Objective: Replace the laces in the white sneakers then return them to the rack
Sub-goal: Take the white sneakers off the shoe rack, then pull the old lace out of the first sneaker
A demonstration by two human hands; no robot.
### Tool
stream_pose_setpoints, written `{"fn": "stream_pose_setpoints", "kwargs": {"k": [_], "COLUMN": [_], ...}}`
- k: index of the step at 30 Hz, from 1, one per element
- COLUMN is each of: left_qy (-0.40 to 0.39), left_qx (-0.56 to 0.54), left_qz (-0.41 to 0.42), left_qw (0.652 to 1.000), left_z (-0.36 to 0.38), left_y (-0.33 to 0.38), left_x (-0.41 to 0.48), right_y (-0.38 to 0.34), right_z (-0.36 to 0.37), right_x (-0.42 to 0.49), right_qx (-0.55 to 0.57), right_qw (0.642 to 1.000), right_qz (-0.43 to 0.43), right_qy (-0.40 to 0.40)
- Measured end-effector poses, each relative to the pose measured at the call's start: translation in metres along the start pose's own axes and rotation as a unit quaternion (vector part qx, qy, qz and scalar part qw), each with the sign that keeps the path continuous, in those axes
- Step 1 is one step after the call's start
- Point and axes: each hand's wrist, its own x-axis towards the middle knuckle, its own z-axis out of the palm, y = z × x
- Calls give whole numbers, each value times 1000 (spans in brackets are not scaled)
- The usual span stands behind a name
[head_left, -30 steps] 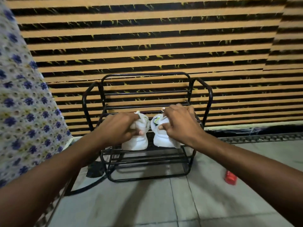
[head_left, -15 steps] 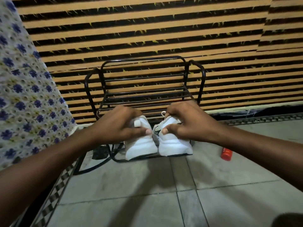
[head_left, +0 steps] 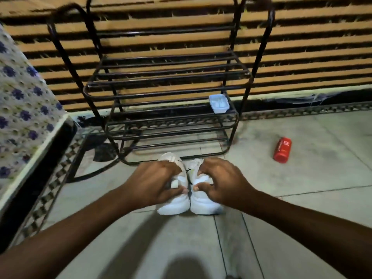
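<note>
Two white sneakers stand side by side on the tiled floor, toes toward me, just in front of the black metal rack (head_left: 163, 81). My left hand (head_left: 155, 182) grips the left sneaker (head_left: 175, 206) from above, thumb on its inner side. My right hand (head_left: 223, 182) grips the right sneaker (head_left: 203, 206) the same way. Both hands cover the lace areas, so the laces are hidden. The rack's shelves hold no shoes.
A small white plastic tub (head_left: 219, 103) sits on the rack's right side, on a lower shelf. A red can (head_left: 281, 150) lies on the floor to the right. A bed with a blue-flowered cover (head_left: 22, 109) borders the left. A striped wall stands behind the rack.
Both hands have carried the sneakers off the rack's lower shelf, toward me and down to the floor in front of it. The white tub on the rack has come into view.
</note>
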Motion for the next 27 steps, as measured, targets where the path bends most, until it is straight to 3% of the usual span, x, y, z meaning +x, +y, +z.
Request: {"fn": "stream_pose_setpoints", "kwargs": {"k": [8, 16, 23, 27], "left_qy": [1, -49, -72, -39], "left_qx": [47, 51, 10, -69], "left_qz": [30, 5, -38, -122], "left_qw": [998, 997, 997, 989], "left_z": [89, 129, 131, 124], "left_y": [-7, -4, 5, 9], "left_x": [-10, -33, -38, -28], "right_y": [39, 65, 66, 72], "right_z": [84, 140, 137, 122], "right_x": [-25, -54, -60, -54], "right_qx": [-104, -108, -9, 89], "right_qw": [994, 989, 994, 982], "right_qz": [-40, -89, -33, 77], "right_qy": [16, 35, 105, 145]}}
